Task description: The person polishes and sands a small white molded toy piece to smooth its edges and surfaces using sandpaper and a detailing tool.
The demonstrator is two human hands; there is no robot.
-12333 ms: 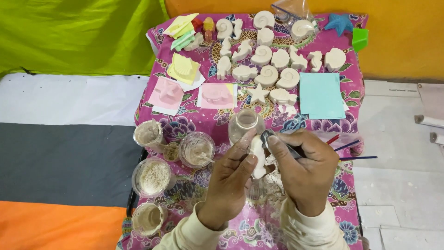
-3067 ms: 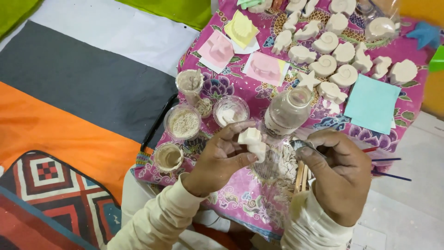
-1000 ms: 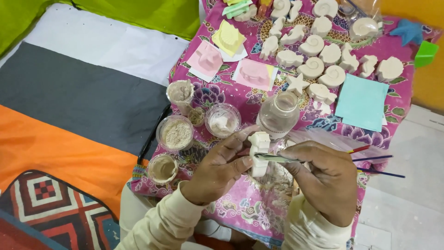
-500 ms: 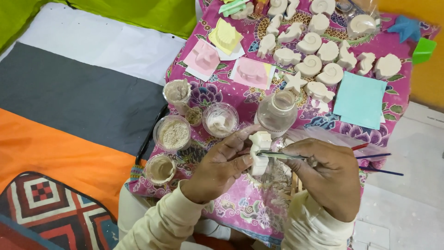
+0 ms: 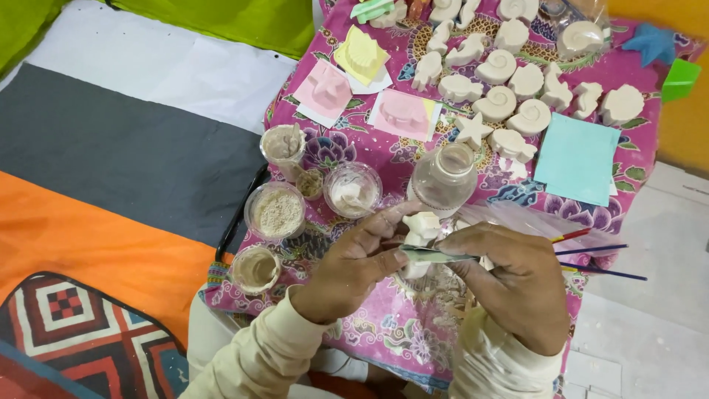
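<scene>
My left hand [image 5: 354, 262] grips a small white plaster figure [image 5: 421, 229] over the pink patterned cloth [image 5: 384, 332]. My right hand [image 5: 517, 284] holds a thin flat tool [image 5: 436, 256] whose tip rests against the figure's lower part. Both hands meet just in front of a clear plastic bottle [image 5: 443, 177]. Most of the figure is hidden by my fingers.
Several cups of powder and paste [image 5: 275, 212] stand to the left of my hands. Many white plaster shells and animals [image 5: 509, 100] lie at the back, with pink and yellow moulds [image 5: 402, 114], a light blue sheet [image 5: 576, 159] and paintbrushes [image 5: 591, 251] at right.
My hands stay together at the figure; the tool has shifted slightly along it. The view has drifted a little.
</scene>
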